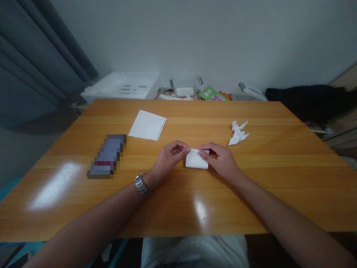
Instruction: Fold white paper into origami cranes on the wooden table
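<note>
A small folded piece of white paper (196, 160) is held between my two hands over the middle of the wooden table (167, 208). My left hand (172, 154) pinches its upper left corner between thumb and fingers. On the other side, my right hand (220, 158) grips the upper right part, its thumb lying across the paper's face and the fingers behind. Farther back to the right lies a folded white paper figure (238, 134) with pointed ends. A flat white sheet with punched holes along one edge (147, 125) rests at the back left.
A pixelated phone-like object (107, 156) lies on the left of the table. Beyond the far edge are a white plastic tray (122, 83), a green packet (212, 93) and cables. Dark cloth (309, 102) lies past the right side; a grey curtain (36, 56) hangs at left.
</note>
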`<state>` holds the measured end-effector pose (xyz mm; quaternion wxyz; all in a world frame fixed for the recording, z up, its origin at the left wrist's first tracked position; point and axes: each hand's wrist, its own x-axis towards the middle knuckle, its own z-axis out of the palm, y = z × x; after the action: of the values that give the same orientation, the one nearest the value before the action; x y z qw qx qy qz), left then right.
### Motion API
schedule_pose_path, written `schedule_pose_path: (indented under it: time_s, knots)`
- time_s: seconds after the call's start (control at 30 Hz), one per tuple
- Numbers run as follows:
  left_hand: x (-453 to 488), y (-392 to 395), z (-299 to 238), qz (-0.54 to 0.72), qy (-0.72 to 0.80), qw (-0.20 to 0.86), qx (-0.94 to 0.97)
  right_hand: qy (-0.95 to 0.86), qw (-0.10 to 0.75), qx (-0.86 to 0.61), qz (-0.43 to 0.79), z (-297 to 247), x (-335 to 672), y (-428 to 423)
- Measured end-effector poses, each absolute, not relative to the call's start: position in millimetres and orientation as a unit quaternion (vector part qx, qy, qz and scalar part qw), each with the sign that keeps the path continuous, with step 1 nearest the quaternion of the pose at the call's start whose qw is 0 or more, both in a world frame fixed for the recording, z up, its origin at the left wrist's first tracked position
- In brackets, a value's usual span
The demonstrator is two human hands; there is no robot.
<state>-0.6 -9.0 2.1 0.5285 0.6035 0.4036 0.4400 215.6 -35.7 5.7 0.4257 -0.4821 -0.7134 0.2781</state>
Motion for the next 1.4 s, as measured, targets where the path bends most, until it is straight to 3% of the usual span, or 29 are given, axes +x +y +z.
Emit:
schedule_pose_path:
  time_s: [0.4, 0.77, 1.07, 1.4]
  knots:
    - [-7.5, -13.6, 14.8, 0.388, 0.402, 0.376, 0.739, -0.718, 0.391, -0.462, 0.345, 5.3, 217.3, -35.4]
    - [-11.0, -13.1, 12.5, 0.358, 0.380, 0.361, 0.772, -0.750, 0.299, -0.463, 0.367, 11.1, 215.0, -39.5]
    - [-4.7, -18.2, 10.6, 0.393, 0.395, 0.430, 0.710, -0.726, 0.341, -0.483, 0.350, 11.8, 214.0, -39.7]
    - [-4.0, -18.4, 5.1, 0.393, 0.413, 0.416, 0.709, -0.692, 0.384, -0.489, 0.365, 9.6, 212.5, -39.8]
